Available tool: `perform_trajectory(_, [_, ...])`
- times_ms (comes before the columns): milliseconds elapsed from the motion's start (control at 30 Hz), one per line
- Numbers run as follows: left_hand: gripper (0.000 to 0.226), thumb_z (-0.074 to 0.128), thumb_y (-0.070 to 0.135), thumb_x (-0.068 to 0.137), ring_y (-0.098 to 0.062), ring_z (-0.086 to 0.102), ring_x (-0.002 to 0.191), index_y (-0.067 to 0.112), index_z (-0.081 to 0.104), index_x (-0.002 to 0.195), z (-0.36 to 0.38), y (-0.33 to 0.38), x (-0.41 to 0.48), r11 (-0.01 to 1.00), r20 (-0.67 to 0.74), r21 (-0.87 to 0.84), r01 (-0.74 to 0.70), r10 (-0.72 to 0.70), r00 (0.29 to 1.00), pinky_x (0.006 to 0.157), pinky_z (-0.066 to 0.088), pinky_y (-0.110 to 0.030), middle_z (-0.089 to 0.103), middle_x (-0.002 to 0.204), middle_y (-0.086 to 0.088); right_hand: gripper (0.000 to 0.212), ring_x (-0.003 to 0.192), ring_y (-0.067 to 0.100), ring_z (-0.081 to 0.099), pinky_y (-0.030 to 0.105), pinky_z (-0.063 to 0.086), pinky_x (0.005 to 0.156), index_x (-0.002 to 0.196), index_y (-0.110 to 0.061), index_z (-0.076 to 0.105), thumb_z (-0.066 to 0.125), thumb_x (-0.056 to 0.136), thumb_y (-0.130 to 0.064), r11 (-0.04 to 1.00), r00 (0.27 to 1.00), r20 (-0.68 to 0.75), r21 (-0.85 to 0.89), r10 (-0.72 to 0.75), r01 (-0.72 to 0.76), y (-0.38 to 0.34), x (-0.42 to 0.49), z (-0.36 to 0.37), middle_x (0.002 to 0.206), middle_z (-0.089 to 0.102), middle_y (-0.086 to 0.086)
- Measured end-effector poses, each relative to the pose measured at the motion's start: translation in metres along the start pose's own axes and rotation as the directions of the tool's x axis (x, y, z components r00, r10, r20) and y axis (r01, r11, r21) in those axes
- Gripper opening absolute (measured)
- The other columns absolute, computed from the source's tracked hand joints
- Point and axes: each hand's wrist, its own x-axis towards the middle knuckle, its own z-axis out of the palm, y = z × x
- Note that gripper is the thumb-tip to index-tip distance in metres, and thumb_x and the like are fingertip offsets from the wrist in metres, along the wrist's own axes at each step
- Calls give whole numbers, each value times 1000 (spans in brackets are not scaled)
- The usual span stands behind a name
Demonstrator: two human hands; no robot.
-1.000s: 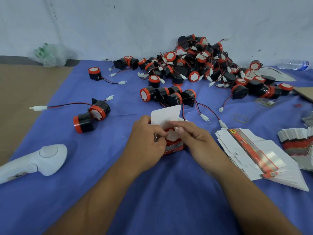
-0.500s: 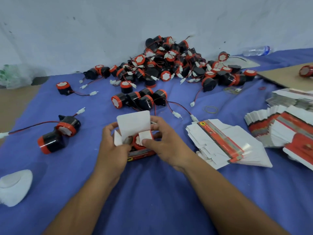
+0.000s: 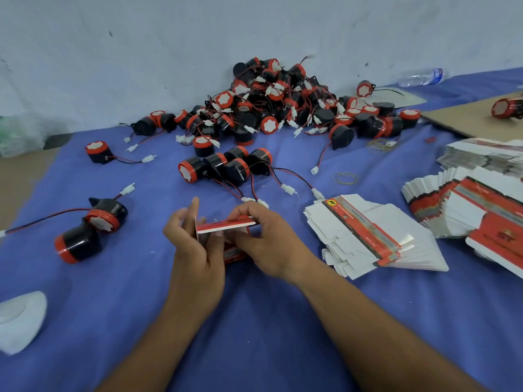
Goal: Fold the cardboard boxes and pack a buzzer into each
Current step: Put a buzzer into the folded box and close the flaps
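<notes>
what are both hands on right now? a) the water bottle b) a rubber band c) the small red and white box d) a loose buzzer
c: the left hand and right hand both hold the small red and white box, the right one pinching its top flap.

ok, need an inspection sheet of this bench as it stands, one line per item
Surface: blue cloth covers the work area.
Job's things: box between both hands, top flap nearly level, contents hidden; pile of buzzers against the wall; flat boxes stacked at right.
Clutter: rubber bands, water bottle, plastic bag, white plastic object at the left edge.
Hands: left hand grips the box; right hand pinches the flap.
Cables: leads with white plugs trail loose from the buzzers.
Surroundings: white wall behind; cardboard sheet far right.
</notes>
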Motion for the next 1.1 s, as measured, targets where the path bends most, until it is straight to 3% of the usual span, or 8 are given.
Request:
perform_trajectory(100, [39,45,30,93,25,31,127,6,30,121,-11,-4,-5,989,65,108,-99,93,994,91,34,0,24,155,1,9,79,1,57,11,47,71,100,-16,63,68,93,-15,998,1000,-20,-64,-8,7,4,3,-1,95,61,-8])
perform_trajectory(233, [30,53,40,93,16,52,114,31,50,122,-31,-7,-7,988,15,150,-41,39,999,84,46,-5,48,132,41,6,72,-1,55,10,45,64,97,-24,62,66,95,-27,996,998,-65,-90,12,-18,10,5,1,87,61,-13])
perform_trajectory(333, [22,62,31,88,8,62,105,40,57,107,-31,-3,-9,999,-32,39,-36,37,999,82,49,-7,63,113,36,16,68,1,56,19,50,68,99,-24,65,60,98,-40,990,982,-187,-138,-17,-9,12,7,9,84,66,-15])
perform_trajectory(467, [23,67,26,81,10,59,109,38,62,101,-31,-3,-10,998,-3,30,-57,57,998,87,45,-5,63,116,27,29,75,9,62,38,54,74,101,-21,67,54,99,-46,966,958,-280,-258,-60,-14,14,12,16,87,70,-8])
perform_trajectory(767, [8,69,37,78,13,60,92,41,67,84,-37,-1,4,995,69,97,-7,0,998,72,42,1,62,109,23,39,93,4,66,32,54,87,97,-35,72,42,95,-60,1000,997,66,-9,-27,28,5,8,-2,95,70,-9])
perform_trajectory(900, [30,71,45,71,-1,66,98,35,66,98,-44,-7,8,995,97,-9,104,-103,990,77,51,-12,70,107,17,22,108,-5,60,13,47,86,113,-35,71,66,91,-36,999,992,118,-23,-41,44,9,8,-10,108,65,-27])
perform_trajectory(1000, [46,74,32,73,-4,62,112,37,53,114,-52,-8,9,983,167,-136,124,-100,981,86,54,-25,67,119,13,29,115,3,60,18,49,95,116,-35,68,73,91,-23,997,985,158,-28,-70,75,14,5,-13,117,64,-20])
perform_trajectory(1100, [50,70,27,82,-6,64,111,33,56,129,-58,-7,7,987,266,-134,93,-54,962,81,53,-16,65,123,12,29,114,8,63,23,51,95,117,-36,68,73,90,-25,997,985,161,-36,-59,66,13,6,-17,118,65,-17])
